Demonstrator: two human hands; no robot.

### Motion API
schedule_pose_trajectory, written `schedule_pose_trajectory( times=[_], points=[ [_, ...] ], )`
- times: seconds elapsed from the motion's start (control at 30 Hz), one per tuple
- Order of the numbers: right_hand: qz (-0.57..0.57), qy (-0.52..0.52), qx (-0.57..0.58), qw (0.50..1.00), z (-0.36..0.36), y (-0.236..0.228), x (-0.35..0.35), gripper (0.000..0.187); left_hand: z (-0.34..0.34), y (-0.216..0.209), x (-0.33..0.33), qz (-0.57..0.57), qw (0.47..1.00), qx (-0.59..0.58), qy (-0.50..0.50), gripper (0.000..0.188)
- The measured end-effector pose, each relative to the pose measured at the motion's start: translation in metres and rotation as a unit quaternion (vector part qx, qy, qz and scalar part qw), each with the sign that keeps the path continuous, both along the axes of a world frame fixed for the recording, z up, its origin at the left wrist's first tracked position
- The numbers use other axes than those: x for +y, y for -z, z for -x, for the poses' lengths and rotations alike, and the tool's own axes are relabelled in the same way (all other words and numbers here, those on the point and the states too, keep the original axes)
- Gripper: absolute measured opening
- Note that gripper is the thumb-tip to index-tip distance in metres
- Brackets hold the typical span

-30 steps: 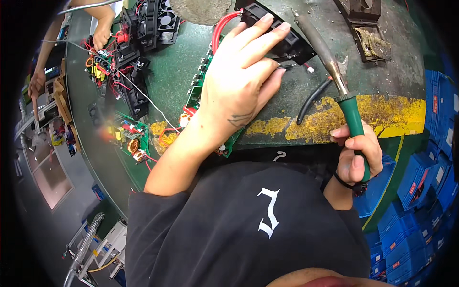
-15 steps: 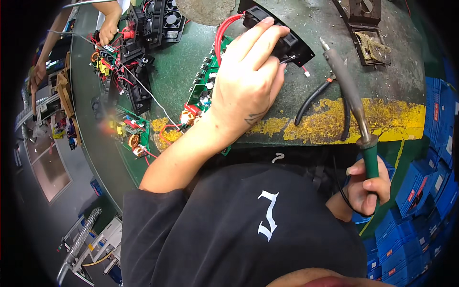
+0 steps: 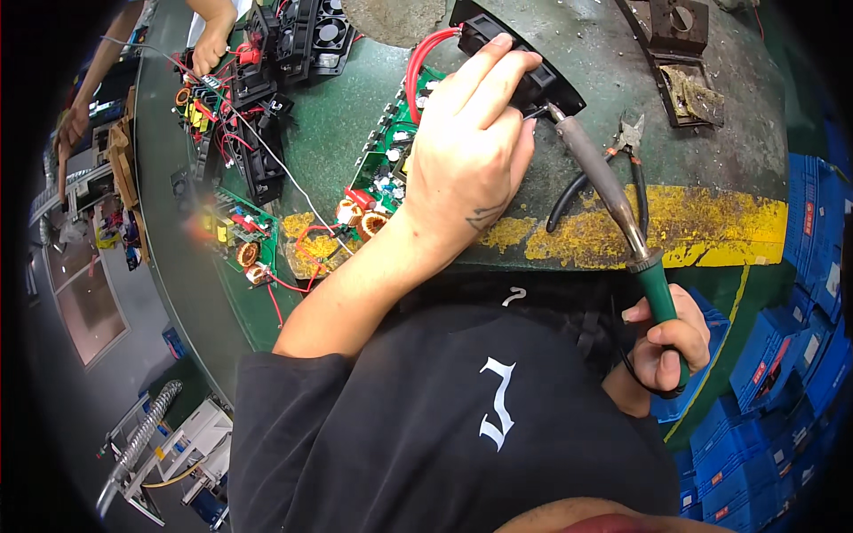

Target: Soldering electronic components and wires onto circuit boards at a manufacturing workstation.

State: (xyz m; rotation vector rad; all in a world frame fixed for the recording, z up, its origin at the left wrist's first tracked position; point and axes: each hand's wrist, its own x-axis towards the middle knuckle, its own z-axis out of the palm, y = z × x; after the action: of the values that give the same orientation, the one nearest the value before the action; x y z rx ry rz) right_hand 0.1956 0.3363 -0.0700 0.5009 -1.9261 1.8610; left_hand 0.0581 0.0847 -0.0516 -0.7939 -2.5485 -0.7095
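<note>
My right hand (image 3: 680, 342) is closed round the green handle of a soldering iron (image 3: 604, 178). The iron's tip is at the lower edge of a black panel (image 3: 558, 87), close to my left fingertips; I cannot tell whether it touches. My left hand (image 3: 466, 164) lies over this panel, fingers gripping its black housing, and hides part of it. Thick red wires (image 3: 418, 69) run from the panel to a green circuit board (image 3: 373, 164) with copper coils, partly under my left wrist. Cutting pliers (image 3: 632, 135) with dark handles lie just right of the iron.
Black fan units (image 3: 329, 35) and a second circuit board (image 3: 247, 233) lie to the left, with loose wires. A co-worker's hand (image 3: 211, 49) is among them. At the back right stands a metal holder (image 3: 673, 40) with a worn sponge (image 3: 693, 96). Blue crates (image 3: 764, 346) stack at right.
My right hand has moved left, bringing the soldering iron's tip from right of the panel to its lower edge. More of the pliers now shows. My left hand stays on the panel.
</note>
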Motion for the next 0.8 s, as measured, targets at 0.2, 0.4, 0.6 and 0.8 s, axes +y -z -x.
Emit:
schedule_pose_trajectory(
  times=[0.2,0.4,0.6,0.8],
  points=[
    [0.011,0.026,-0.011,1.000,-0.001,0.003,-0.001,0.026,-0.002,0.000,0.000,-0.005,1.000,-0.001,-0.007,0.011],
    [0.021,0.012,-0.015,1.000,-0.003,0.005,0.002,0.029,-0.002,-0.001,0.001,-0.008,1.000,-0.003,-0.004,0.010],
    [0.027,-0.014,-0.022,0.999,0.000,0.005,0.007,0.031,-0.003,-0.001,0.002,0.001,1.000,0.000,-0.013,0.012],
    [-0.011,-0.044,-0.011,0.999,0.012,-0.006,0.016,0.030,-0.008,-0.002,0.006,0.008,0.999,-0.010,-0.036,0.015]
  ],
)
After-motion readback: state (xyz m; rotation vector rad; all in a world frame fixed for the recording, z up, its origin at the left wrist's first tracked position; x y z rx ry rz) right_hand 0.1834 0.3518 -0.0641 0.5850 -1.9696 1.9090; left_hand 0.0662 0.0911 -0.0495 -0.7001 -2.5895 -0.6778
